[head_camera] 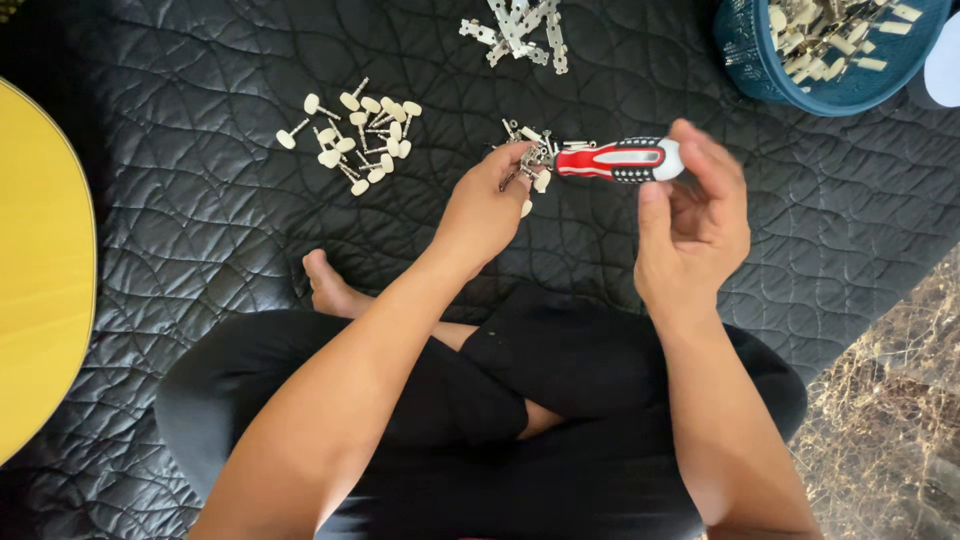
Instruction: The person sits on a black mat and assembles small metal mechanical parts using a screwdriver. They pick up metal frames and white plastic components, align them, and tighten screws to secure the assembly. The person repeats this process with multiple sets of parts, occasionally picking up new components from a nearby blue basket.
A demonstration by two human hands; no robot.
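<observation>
Crossed legs in black trousers (pixel 480 420) fill the near edge, with a bare foot (pixel 328 285) tucked out to the side on the black quilted mat (pixel 200 200) that covers the floor. At far left curves a yellow guitar body (pixel 40 270). A blue basket (pixel 800 70) of cream-knobbed parts sits at top right, well apart from the hands. The right hand (pixel 695 225) is loosely curled, fingertips gripping the butt of a red, white and black screwdriver (pixel 620 160) held level, seemingly so its tip meets the work. The left hand (pixel 485 205) is pinched shut on a small metal tuning peg assembly (pixel 525 165), steadying it at the tip. Loose pegs (pixel 355 135) and metal plates (pixel 520 30) lie in separate heaps.
</observation>
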